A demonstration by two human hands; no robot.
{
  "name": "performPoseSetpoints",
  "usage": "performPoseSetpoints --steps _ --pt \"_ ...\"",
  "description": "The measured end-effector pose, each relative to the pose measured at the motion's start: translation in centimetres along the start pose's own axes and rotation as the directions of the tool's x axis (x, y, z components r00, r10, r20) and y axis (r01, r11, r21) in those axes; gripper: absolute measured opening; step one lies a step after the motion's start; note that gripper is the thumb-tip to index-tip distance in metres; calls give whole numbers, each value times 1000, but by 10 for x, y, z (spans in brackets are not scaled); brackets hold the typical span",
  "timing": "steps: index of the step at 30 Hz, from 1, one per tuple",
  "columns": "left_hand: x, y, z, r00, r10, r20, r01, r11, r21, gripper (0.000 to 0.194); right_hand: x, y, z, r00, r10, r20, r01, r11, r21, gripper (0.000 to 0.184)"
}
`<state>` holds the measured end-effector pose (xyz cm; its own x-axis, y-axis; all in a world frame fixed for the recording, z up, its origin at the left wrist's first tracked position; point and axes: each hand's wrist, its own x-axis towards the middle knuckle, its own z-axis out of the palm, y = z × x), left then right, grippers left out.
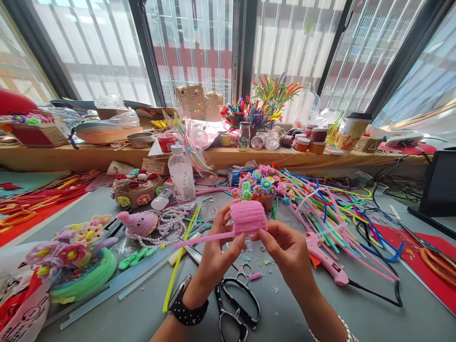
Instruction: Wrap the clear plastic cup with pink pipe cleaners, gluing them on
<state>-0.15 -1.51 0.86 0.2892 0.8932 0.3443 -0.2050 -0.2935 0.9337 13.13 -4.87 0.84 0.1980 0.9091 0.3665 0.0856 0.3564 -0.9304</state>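
Above the middle of the desk, a pink fuzzy roll (248, 217), wound from pipe cleaner in side-by-side rows, is held between both hands. My left hand (217, 251) is closed on its left end, with the thumb at the lower edge. A loose pipe-cleaner tail (203, 238) runs from there out to the left. With thumb and fingers, my right hand (287, 249) grips the roll's lower right end. Below the hands lie black-handled scissors (238, 304), smaller scissors (242, 271) and a short pink pipe-cleaner piece (255, 276). The inside of the roll is hidden.
A pink glue gun (329, 263) with a black cord lies right, near a heap of coloured pipe cleaners (331, 209). Left are a water bottle (182, 178), a pink crocheted figure (138, 223), clear glue sticks (117, 289) and a green flower basket (85, 280).
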Motion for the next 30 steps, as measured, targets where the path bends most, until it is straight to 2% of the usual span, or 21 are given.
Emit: performPoseSetpoints --steps 3,7,14,19,26,30 --pt "-1 2 2 999 -15 -40 15 1000 -12 55 -1 -2 1 1000 0 -7 0 1000 1 20" --pt "-1 2 3 999 -20 -40 19 1000 -15 54 -1 -3 1 1000 -16 -7 16 1000 -3 21" --pt "0 -1 -1 997 -30 71 33 998 -46 57 2 3 -4 999 -30 39 31 999 -39 22" --pt "-1 3 3 1000 -31 1 31 998 -50 54 1 3 -4 999 -29 34 31 998 -49 22" --pt "-1 3 5 1000 -16 -19 16 1000 -15 53 0 0 0 999 -38 -8 38 998 -57 23" --pt "-1 3 3 999 -2 -32 2 1000 -6 53 -1 0 1 998 -55 9 56 996 -73 23"
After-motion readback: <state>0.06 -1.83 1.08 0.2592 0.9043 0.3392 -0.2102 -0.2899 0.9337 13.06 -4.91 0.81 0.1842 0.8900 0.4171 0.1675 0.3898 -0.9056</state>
